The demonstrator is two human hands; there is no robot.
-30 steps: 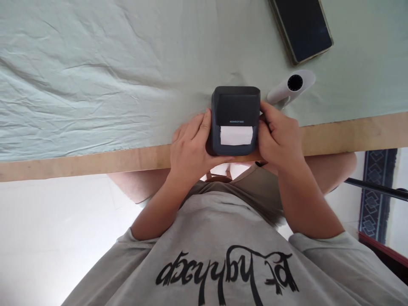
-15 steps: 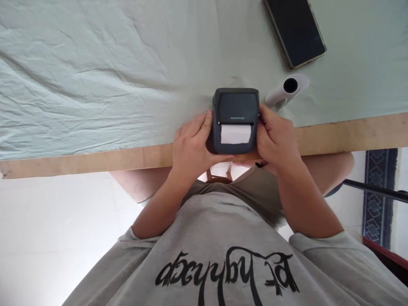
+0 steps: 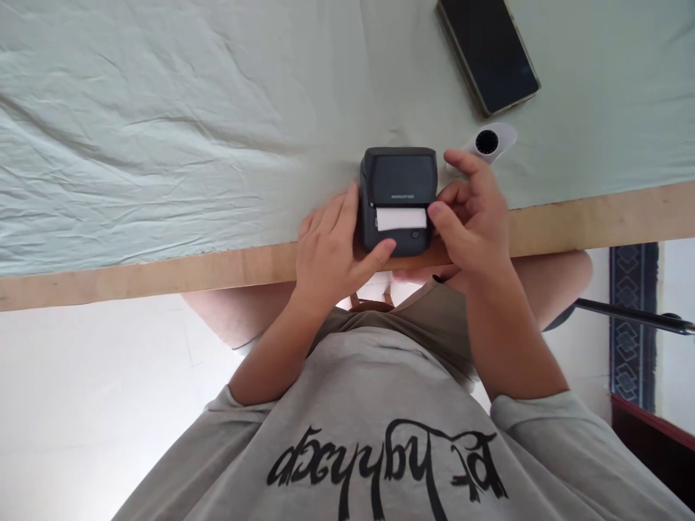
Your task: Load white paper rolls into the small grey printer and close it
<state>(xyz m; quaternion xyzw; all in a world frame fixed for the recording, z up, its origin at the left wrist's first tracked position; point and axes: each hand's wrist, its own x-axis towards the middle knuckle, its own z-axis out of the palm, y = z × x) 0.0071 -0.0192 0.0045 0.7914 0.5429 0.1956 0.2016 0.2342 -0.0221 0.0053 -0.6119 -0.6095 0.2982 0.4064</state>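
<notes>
A dark label printer (image 3: 405, 177) sits at the table's near edge, with a white paper label (image 3: 400, 218) sticking out of its front slot. A small round button shows below the label at the right. My left hand (image 3: 334, 242) grips the printer from the left, fingers along its side and thumb on its front lower corner. At the printer's right side is my right hand (image 3: 475, 217). Its thumb tip reaches the case edge close to the label's right end, while the index finger is stretched out apart. I see nothing held in the right hand.
Behind my right hand stands a white device with a round black face (image 3: 487, 142). A dark phone (image 3: 489, 54) lies farther back at the right. Pale green cloth (image 3: 190, 145) covers the table up to a bare wooden edge strip (image 3: 163, 278). My legs are under the table.
My right hand has loosened from the printer's side, its index finger lifting away and its thumb shifting toward the label. The left thumb has moved up onto the printer's front. The label protrudes differently.
</notes>
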